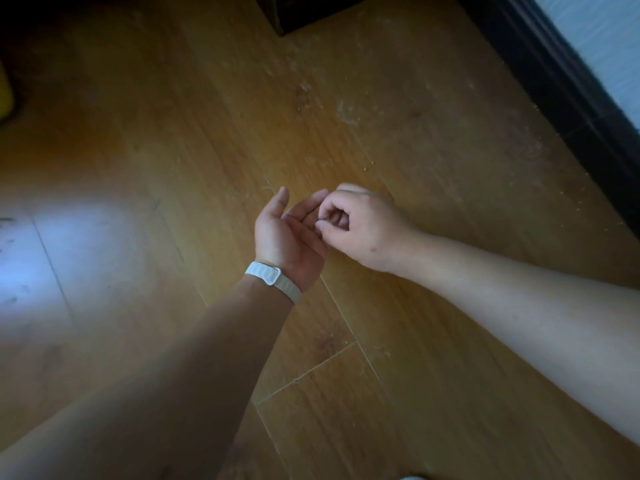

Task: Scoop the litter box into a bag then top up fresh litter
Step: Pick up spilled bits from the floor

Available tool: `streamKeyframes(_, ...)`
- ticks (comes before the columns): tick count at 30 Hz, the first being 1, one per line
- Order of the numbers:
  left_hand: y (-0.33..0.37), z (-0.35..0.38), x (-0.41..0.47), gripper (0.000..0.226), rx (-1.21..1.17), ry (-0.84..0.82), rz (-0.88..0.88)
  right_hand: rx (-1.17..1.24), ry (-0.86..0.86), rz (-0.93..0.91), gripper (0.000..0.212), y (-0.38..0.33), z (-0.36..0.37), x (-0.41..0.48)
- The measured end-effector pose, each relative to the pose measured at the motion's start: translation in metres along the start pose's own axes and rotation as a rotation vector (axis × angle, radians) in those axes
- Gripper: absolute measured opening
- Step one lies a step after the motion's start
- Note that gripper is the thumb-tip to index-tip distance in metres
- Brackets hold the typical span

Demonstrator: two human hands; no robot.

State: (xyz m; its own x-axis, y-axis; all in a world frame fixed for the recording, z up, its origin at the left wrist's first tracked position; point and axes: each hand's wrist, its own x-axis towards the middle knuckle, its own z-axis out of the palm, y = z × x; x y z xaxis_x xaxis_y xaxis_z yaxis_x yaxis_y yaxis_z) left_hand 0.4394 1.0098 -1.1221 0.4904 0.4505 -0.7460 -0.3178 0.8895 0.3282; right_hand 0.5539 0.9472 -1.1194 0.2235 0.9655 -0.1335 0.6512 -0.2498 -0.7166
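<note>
No litter box, scoop, bag or litter sack is in view. My left hand [289,233] is held palm up over the wooden floor, its fingers relaxed and slightly cupped, with a white band on the wrist. My right hand [358,225] is beside it, fingers curled, thumb and fingertips touching the left palm or fingers. I cannot tell whether anything small is pinched between them. Both hands hover above the floor.
Wooden plank floor [398,126] carries scattered crumbs and dusty smears, thickest near a dark baseboard [561,84] at the right. A dark object's corner [311,12] sits at the top. A yellow thing [4,95] shows at the left edge.
</note>
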Motion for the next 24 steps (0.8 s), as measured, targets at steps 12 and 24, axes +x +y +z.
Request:
streamKeyframes(12, 0.015, 0.004, 0.014, 0.058, 0.093, 0.014, -0.017, -0.193, 0.178, 0.251, 0.008, 0.093, -0.025, 0.052)
streamKeyframes(24, 0.016, 0.005, 0.013, 0.058, 0.106, 0.027, -0.012, -0.285, 0.127, 0.187, 0.013, 0.094, -0.021, 0.064)
